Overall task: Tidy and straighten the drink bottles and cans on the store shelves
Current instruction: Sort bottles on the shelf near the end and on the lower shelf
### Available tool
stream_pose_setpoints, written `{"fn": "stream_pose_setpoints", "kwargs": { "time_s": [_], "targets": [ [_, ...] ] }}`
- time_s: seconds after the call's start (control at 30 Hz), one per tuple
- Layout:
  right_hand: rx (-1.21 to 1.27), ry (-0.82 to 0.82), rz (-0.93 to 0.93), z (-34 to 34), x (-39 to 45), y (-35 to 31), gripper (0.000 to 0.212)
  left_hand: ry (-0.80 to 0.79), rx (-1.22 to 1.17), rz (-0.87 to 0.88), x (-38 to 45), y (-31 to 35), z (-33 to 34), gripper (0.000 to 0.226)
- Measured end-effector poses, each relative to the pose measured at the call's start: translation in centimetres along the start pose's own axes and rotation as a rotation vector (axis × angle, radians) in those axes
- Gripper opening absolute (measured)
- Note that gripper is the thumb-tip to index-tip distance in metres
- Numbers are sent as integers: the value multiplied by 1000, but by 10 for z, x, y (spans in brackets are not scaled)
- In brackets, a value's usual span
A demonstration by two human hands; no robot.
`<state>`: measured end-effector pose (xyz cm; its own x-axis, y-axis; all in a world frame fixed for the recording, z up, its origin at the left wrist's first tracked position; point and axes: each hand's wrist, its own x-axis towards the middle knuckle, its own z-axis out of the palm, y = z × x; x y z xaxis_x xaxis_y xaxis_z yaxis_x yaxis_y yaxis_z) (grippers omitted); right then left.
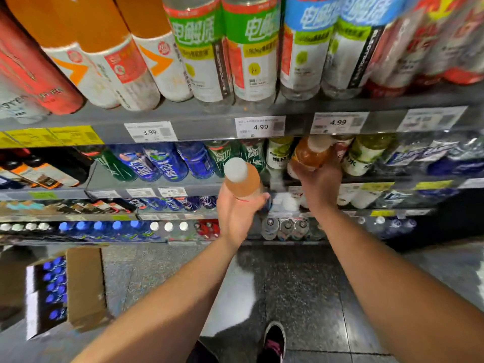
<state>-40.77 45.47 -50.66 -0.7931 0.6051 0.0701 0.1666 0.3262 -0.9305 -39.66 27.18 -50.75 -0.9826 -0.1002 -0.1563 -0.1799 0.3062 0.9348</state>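
Left hand (237, 210) grips an orange bottle (242, 180) with a white cap, fingers curled round its body, held upright in front of the second shelf (157, 186). Right hand (320, 183) grips a second orange bottle (310, 153), tilted, at the shelf's front edge between green and pale bottles. A cardboard box (83, 286) stands on the floor, near left.

Two orange-drink bottles with white caps are held, one (242, 179) in the left hand (235, 213) and one (310, 153) in the right hand (320, 182). Three white price tags with legible prices are counted on the upper shelf edge: one at 3.99 (150, 131) and two at 4.99 (260, 126) (338, 122). One cardboard box (83, 286) of blue-capped bottles is seen at near left.
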Motion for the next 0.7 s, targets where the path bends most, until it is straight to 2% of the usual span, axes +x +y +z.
{"fn": "stream_pose_setpoints", "kwargs": {
  "time_s": [0.1, 0.23, 0.3, 0.37, 0.43, 0.5, 0.53, 0.7],
  "targets": [
    [-107, -68, 27, 13, 21, 8, 76, 56, -42, -38, 2, -9, 0, 61],
    [-223, -147, 109, 18, 42, 8, 59, 99, 0, -78, 0, -17, -2, 55],
    [-239, -157, 119, 18, 45, 6, 60, 112, -5, -82, -2, -20, -3, 52],
    [-251, -134, 94, 15, 38, 2, 72, 125, -24, -83, -3, -21, -6, 52],
    [-287, -13, 23, 14, 23, 2, 82, 141, -34, -86, -2, -24, -9, 55],
    [-184, 122, -48, 19, -5, -1, 72, 164, -30, -80, -1, -27, -13, 57],
    [-113, 121, -54, 24, -21, -6, 63, 179, -30, -81, 0, -28, -15, 56],
    [-73, -102, -13, 72, -66, -27, 41, 236, -66, -81, 4, -33, -30, 55]
  ]
}}
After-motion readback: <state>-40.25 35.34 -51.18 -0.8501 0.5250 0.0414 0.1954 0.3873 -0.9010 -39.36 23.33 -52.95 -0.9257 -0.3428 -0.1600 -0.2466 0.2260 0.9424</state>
